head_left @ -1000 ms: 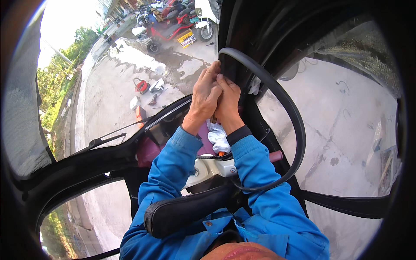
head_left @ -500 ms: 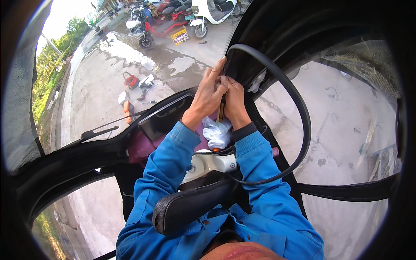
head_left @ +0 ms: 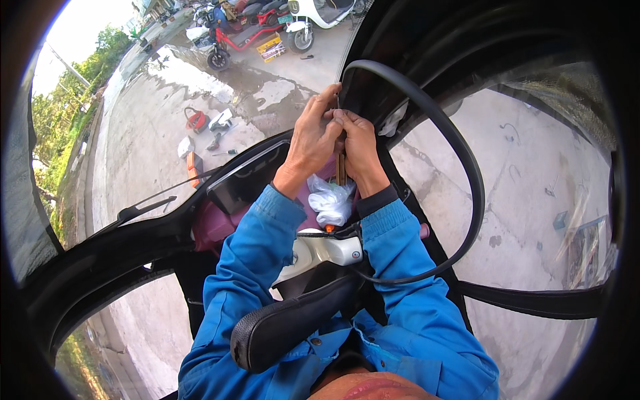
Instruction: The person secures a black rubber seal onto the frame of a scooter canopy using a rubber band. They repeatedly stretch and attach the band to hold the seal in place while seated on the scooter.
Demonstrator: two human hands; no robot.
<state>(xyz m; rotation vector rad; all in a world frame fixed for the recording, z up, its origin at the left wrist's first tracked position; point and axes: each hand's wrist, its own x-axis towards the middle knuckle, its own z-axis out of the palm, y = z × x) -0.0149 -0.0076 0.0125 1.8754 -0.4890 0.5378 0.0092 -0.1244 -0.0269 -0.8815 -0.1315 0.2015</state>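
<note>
My left hand and my right hand meet at the dark front frame. A long black rubber strip loops from there out to the right and back under my right forearm. My left fingers reach up along its upper end, and the thumb bends toward my right hand; the pinch itself is partly hidden. My right hand is closed round a slim tool with a brown handle, whose lower end sticks out below the palm. A thin tip shows between the fingertips. What kind of tool it is stays unclear.
Below my hands lie a white plastic bag and the white handlebar cover. A black padded piece crosses before my chest. Outside on the concrete are a red basket, an orange box and parked scooters.
Both hands have shifted slightly left in the picture, still together at the frame. My view has tilted a little, and the strip's loop has moved slightly outward.
</note>
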